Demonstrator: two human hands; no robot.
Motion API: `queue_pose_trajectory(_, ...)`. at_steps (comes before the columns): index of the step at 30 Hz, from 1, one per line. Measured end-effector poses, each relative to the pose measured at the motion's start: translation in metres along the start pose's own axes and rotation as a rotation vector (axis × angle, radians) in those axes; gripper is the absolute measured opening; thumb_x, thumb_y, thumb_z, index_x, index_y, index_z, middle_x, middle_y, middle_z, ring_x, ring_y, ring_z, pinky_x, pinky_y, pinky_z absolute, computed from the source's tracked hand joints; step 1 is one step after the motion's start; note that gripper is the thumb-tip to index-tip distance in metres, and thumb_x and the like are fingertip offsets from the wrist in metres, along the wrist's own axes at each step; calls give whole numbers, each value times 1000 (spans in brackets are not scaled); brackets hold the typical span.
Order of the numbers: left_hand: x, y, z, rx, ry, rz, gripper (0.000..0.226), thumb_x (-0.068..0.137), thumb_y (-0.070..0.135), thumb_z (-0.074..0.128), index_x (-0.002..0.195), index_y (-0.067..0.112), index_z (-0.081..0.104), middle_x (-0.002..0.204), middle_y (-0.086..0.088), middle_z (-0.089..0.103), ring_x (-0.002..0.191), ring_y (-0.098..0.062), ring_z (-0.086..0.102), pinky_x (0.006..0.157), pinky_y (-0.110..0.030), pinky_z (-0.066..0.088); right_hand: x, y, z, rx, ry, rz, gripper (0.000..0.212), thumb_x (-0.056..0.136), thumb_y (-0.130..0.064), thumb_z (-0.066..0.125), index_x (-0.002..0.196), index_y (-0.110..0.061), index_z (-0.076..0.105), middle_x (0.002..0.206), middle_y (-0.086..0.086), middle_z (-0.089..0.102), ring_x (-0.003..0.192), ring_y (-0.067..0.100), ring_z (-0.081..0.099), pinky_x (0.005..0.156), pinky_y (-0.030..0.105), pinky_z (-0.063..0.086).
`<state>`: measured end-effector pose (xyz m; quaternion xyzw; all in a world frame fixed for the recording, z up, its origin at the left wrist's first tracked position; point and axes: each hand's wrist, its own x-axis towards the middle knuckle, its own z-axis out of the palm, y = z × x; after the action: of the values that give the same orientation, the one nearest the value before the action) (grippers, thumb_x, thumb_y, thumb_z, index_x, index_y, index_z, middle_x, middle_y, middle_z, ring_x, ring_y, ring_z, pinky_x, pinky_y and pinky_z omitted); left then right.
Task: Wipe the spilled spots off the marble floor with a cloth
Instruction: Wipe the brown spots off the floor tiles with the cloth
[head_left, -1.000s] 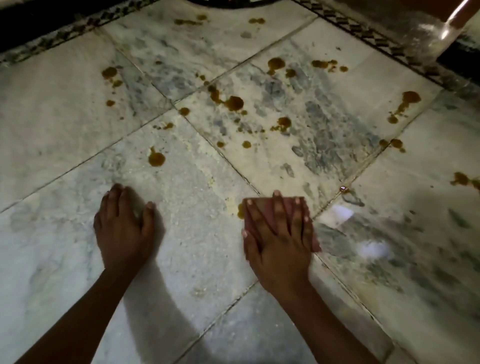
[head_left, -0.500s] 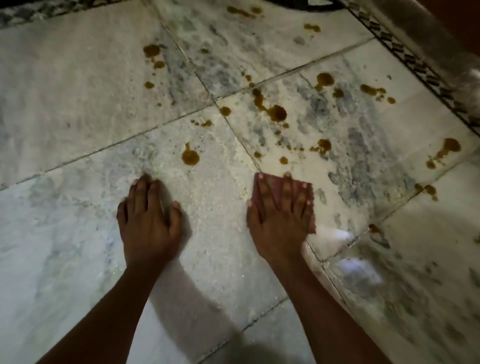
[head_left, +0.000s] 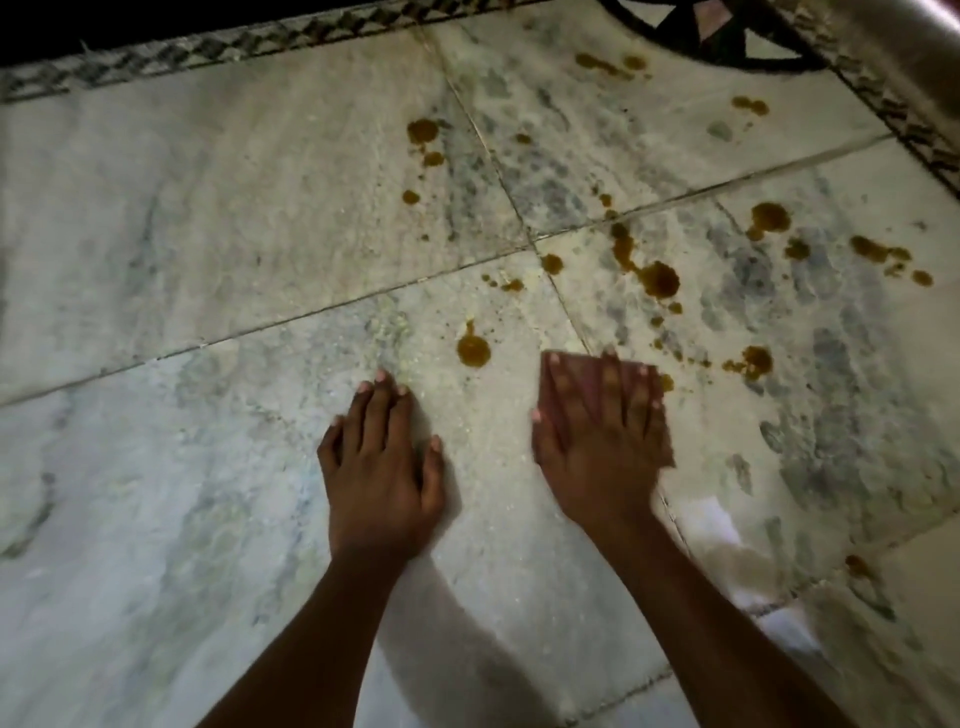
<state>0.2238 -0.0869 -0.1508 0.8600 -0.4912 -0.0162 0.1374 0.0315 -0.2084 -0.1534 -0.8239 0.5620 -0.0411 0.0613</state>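
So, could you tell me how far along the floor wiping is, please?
Early. Done: the marble near the wrists shows no brown spots. In hand: the right hand presses the cloth flat; the left hand rests on the marble floor. Left: the nearest spot and many brown spots beyond.

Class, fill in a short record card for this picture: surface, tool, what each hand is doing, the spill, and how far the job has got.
surface: marble floor, pale tiles with grey veining
tool: reddish cloth, lying flat on the floor
right hand: fingers spread, pressing on the cloth
left hand: flat on the bare floor, holding nothing
spill: brown spots; the nearest spot lies just beyond the cloth's left corner
progress: many spots not yet wiped
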Motion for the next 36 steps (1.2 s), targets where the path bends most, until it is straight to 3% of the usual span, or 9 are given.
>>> queue_pose_trajectory(2, 0, 0, -1, 11, -16, 6, 64, 102, 45, 44, 156, 12, 48, 172, -9, 36, 159, -29, 33, 123, -53, 29, 29, -27, 5, 5, -27, -14, 66, 103, -65, 29, 166, -47, 20, 178, 12, 14, 161, 49, 6, 127, 67, 11)
queue_pose_trajectory(8, 1, 3, -6, -21, -60, -11, 65, 102, 46, 41, 157, 12, 47, 174, -8, 33, 161, -27, 30, 125, -53, 28, -3, 4, -17, -81, -153, -596, 66, 106, -64, 30, 165, -51, 4, 179, 3, 2, 165, 35, -6, 130, 60, 13)
queue_pose_trajectory(14, 0, 1, -4, -25, -62, -15, 66, 102, 46, 41, 159, 13, 44, 175, -7, 31, 163, -25, 26, 126, -54, 25, 65, -24, 3, 18, -37, 29, 67, 102, -67, 25, 166, -49, 12, 178, 12, 12, 162, 47, 7, 127, 67, 15)
queue_pose_trajectory(16, -1, 3, -4, -33, -63, -31, 66, 101, 45, 41, 159, 14, 44, 175, -7, 30, 163, -24, 25, 127, -54, 24, 93, -59, 7, 85, -119, 27, 68, 101, -65, 28, 165, -49, 8, 178, 14, 11, 161, 49, 4, 126, 71, 11)
queue_pose_trajectory(21, 0, 2, -3, -20, -48, -17, 65, 103, 47, 37, 157, 12, 48, 174, -8, 33, 161, -27, 30, 125, -55, 29, 44, -55, 1, 9, -141, -451, 66, 104, -66, 29, 163, -56, 2, 180, 2, 2, 165, 38, -4, 129, 63, 12)
queue_pose_trajectory(25, 1, 1, -3, 15, -72, -2, 65, 103, 45, 39, 157, 11, 47, 174, -10, 32, 162, -28, 29, 124, -56, 29, 38, -29, -7, 34, -197, -142, 69, 98, -75, 28, 160, -62, 0, 179, -2, -7, 164, 36, -11, 131, 57, 1)
queue_pose_trajectory(29, 0, 3, -3, -17, -94, -24, 66, 103, 44, 40, 161, 13, 42, 177, -8, 25, 164, -25, 21, 128, -55, 22, 97, -79, 2, 121, -192, 173, 68, 103, -68, 29, 163, -56, 1, 179, 6, -11, 160, 45, -19, 128, 65, -8)
queue_pose_trajectory(33, 0, 3, -3, -28, -88, -42, 65, 103, 44, 43, 161, 14, 43, 176, -8, 27, 164, -25, 23, 127, -53, 23, 108, -104, 8, 34, -251, -154, 64, 102, -68, 15, 162, -56, -6, 178, 2, -16, 160, 44, -21, 128, 63, -13)
queue_pose_trajectory(36, 0, 1, 0, -16, -82, -30, 65, 102, 44, 45, 159, 13, 46, 175, -8, 30, 162, -25, 28, 126, -54, 27, 62, -70, 1, 4, -225, -392, 66, 102, -70, 14, 162, -56, -7, 179, 0, -9, 163, 39, -14, 130, 62, 1)
